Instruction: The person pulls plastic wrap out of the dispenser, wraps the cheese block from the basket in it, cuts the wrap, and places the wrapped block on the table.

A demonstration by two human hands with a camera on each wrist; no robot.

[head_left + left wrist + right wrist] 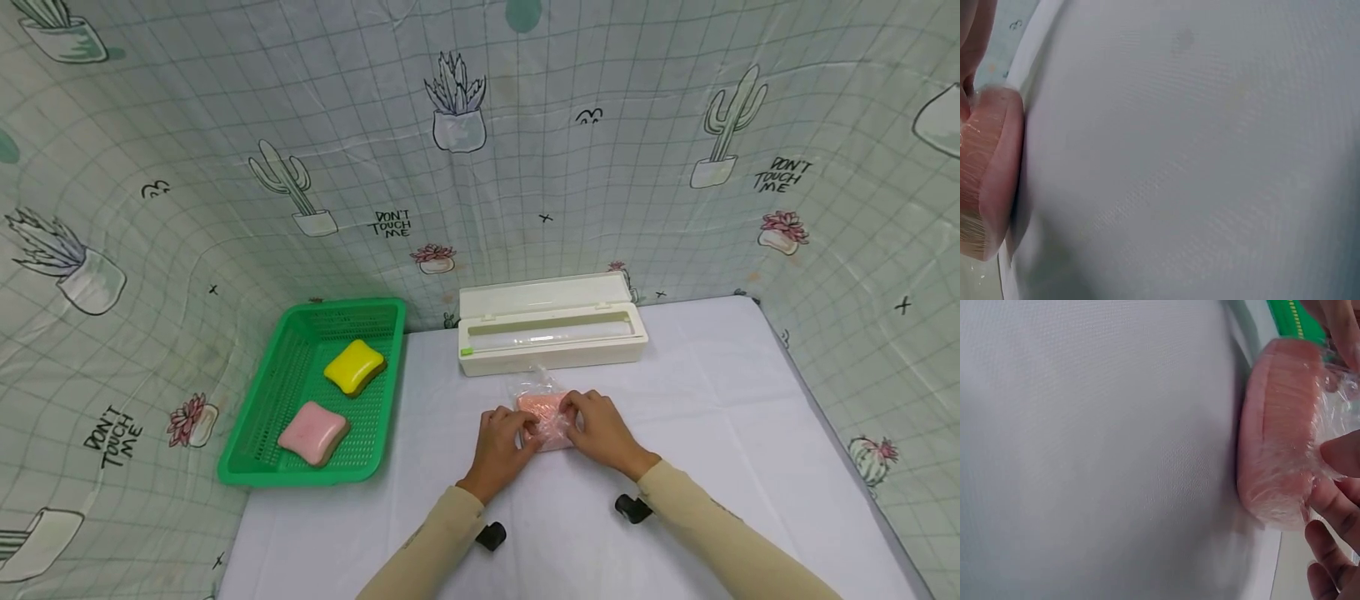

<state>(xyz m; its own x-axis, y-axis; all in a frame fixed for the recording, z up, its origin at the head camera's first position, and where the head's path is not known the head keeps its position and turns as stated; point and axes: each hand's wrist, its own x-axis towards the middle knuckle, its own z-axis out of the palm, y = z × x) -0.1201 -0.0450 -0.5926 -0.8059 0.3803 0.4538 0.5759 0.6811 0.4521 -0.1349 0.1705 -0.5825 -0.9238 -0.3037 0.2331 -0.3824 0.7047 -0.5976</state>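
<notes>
A pink sponge [541, 408] lies on the white cloth in front of me, with clear cling film [1335, 419] around it. Loose film [537, 380] sticks out beyond its far edge. My left hand [501, 450] pinches the film at the sponge's left side, thumb and finger over its top. From the right, my right hand [603, 429] pinches the film between thumb and fingers, which the right wrist view shows close up. In the left wrist view the wrapped sponge [988, 169] is cut off by the left edge, and little of that hand appears.
Behind the sponge stands a white cling film dispenser [551, 354], lid raised, with a roll inside. On the left a green basket [236, 467] holds a yellow sponge [354, 367] and another pink sponge [313, 432]. A patterned curtain [517, 200] surrounds the table's back and sides.
</notes>
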